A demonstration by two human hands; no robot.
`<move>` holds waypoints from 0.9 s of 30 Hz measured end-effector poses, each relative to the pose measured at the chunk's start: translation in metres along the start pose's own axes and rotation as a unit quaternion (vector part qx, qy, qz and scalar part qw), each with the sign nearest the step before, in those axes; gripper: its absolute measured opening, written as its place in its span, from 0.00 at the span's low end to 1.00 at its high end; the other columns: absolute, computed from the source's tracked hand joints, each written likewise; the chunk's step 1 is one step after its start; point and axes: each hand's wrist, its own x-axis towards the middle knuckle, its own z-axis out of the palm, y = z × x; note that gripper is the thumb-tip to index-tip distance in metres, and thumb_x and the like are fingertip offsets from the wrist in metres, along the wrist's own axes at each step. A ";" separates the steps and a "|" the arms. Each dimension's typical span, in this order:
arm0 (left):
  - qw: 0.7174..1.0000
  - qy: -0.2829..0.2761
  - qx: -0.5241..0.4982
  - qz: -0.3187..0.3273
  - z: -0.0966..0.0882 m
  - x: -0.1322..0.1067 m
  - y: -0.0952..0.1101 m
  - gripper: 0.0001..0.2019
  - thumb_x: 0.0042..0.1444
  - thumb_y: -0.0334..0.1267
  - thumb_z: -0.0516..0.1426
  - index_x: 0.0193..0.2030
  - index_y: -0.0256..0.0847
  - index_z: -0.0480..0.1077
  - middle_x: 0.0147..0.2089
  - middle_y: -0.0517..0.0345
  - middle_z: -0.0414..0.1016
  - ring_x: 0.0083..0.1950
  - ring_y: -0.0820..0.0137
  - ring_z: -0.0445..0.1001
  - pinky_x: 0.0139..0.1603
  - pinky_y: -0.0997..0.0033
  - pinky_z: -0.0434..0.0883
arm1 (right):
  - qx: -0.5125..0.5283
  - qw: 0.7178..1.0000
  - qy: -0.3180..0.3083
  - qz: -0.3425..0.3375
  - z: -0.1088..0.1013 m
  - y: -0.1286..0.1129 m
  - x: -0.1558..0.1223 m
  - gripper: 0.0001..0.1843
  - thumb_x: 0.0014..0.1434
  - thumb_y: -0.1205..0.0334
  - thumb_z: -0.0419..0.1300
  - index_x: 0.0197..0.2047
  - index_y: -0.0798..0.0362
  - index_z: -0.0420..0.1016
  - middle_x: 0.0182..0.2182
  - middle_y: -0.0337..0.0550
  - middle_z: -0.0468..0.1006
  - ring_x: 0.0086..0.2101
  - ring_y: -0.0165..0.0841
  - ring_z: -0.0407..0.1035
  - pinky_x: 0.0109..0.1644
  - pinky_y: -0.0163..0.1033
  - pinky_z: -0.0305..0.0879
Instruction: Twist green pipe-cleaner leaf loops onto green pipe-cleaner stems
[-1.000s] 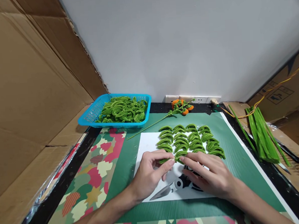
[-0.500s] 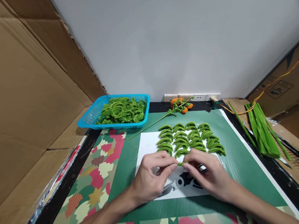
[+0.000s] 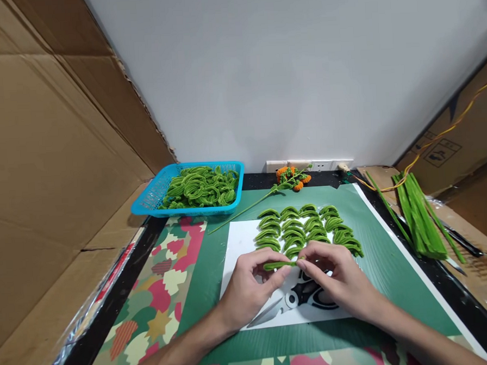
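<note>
A green pipe-cleaner leaf [image 3: 275, 266] is stretched level between my two hands. My left hand [image 3: 246, 283] is closed in a pinch on its middle, with the looped end showing inside the curl of the fingers. My right hand [image 3: 344, 278] pinches the short right end between thumb and fingertips. Beneath the hands, scissors [image 3: 292, 300] with black handles lie on a white sheet [image 3: 240, 242], partly covered by my right hand. Just beyond are rows of curved green pipe-cleaner leaves [image 3: 293, 231] in several columns.
At the back left stands a blue basket [image 3: 146, 201] heaped with green pipe-cleaner pieces [image 3: 203, 187]. An orange flower stem [image 3: 286, 175] lies near the wall sockets [image 3: 320, 165]. Green pipe cleaners [image 3: 421, 222] and a black-handled tool [image 3: 462, 242] are at right. Cardboard [image 3: 61, 132] walls the left side.
The leaf between my hands now shows its long loop to the left, where only a short bit showed before. My right hand has shifted slightly, uncovering more of the scissors. The view has tilted a little.
</note>
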 end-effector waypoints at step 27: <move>0.884 -0.207 -0.312 -0.281 -0.002 0.003 0.000 0.20 0.65 0.54 0.67 0.37 0.37 0.73 0.22 0.68 0.67 0.11 0.78 0.68 0.09 0.83 0.55 | -0.390 0.797 0.001 -0.461 -0.025 0.005 -0.007 0.09 0.70 0.71 0.60 0.45 0.51 0.81 0.41 0.47 0.88 0.33 0.36 0.79 0.28 0.41 0.67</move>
